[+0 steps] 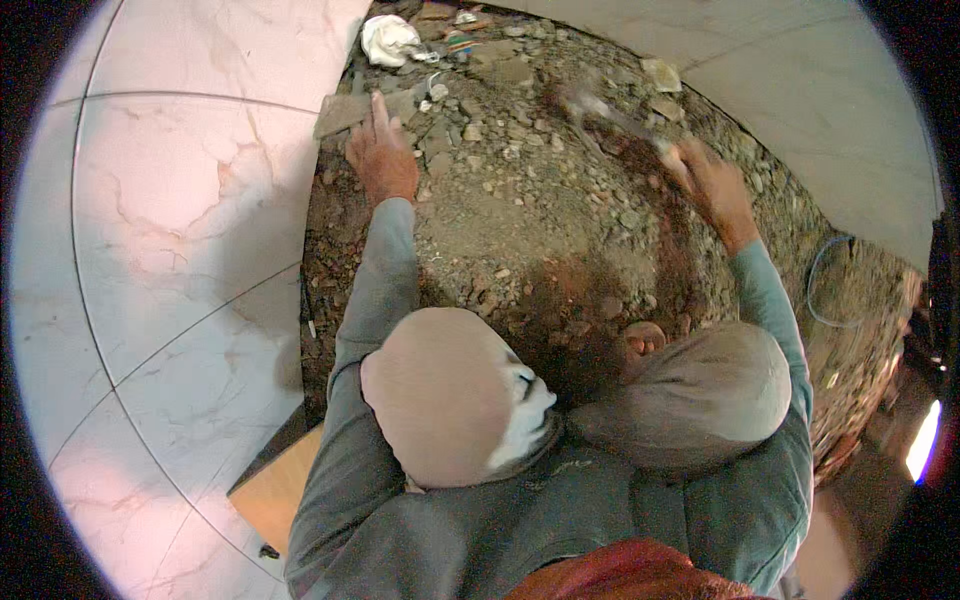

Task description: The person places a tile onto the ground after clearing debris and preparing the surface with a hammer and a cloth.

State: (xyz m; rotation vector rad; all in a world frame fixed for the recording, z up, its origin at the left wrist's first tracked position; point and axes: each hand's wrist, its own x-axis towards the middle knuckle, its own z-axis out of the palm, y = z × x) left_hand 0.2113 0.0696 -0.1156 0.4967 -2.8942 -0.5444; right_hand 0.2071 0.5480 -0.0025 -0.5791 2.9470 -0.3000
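My left hand [383,160] reaches forward with its index finger stretched out, resting on or just over a flat grey-brown slab piece [345,115] at the edge of the tiled floor. Nothing shows gripped in that hand. Over the rubble to the right, my right hand [715,188] is closed round the pale handle of a hand tool [622,122]. Its far end is smeared by motion, so I cannot make out its exact kind. Beneath both hands lies uneven ground of soil, gravel and small stones [490,220].
Pale marble-patterned tiles [180,190] border the dirt on the left, with more tile [800,90] at the far right. A crumpled white bag [390,40] lies at the back. A thin blue hose or cable [812,285] curves at right. A wooden board [280,490] sits near left.
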